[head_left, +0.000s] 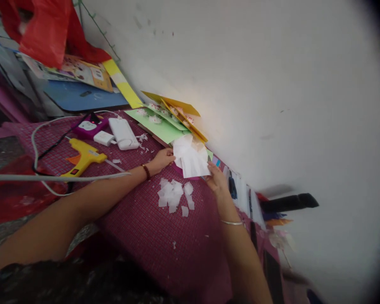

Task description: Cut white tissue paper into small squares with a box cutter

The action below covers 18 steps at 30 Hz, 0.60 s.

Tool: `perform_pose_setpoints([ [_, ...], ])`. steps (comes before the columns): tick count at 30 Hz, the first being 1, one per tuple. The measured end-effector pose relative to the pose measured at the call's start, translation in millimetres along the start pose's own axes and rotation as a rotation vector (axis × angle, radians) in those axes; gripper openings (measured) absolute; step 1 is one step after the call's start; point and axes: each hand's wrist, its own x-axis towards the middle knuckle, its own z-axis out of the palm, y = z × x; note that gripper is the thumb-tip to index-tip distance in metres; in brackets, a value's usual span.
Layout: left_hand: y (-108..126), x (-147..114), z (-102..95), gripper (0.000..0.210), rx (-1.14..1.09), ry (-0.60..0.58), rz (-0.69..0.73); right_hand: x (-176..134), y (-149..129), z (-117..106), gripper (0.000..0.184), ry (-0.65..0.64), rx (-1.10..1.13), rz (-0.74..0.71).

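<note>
And here's the left hand (162, 161) pinching one edge of a creased white sheet (191, 158) between its fingers, the right hand (216, 179) gripping the other side, sheet spread above the checked maroon cloth (153, 234), just beyond flimsy paper squares (171, 194)

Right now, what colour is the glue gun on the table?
The glue gun is mostly yellow; it shows in the head view.

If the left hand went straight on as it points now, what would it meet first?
The left hand would first meet the white paper it holds; beyond that, depth is unclear.
</note>
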Motion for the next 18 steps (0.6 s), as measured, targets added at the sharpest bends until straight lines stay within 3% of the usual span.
perform_pose_setpoints([
  [4, -0.6, -1.6, 0.2, 0.019, 0.016, -0.029, -0.013, -19.2, 0.0, 7.1, 0.046, -0.043, -0.135, 0.062],
  [9, 2.4, -5.2, 0.8, 0.020, 0.014, -0.075, -0.029, -17.5, 7.3, 35.3, 0.077, -0.023, -0.274, 0.003],
  [14, 3.8, -4.3, 1.4, 0.017, -0.035, -0.082, -0.064, -8.1, 19.9, 65.8, 0.074, 0.019, -0.259, -0.044],
  [18, -0.1, 4.8, 4.0, 0.023, -0.096, 0.049, -0.055, 3.1, 7.6, 52.5, 0.073, 0.054, -0.193, -0.025],
])
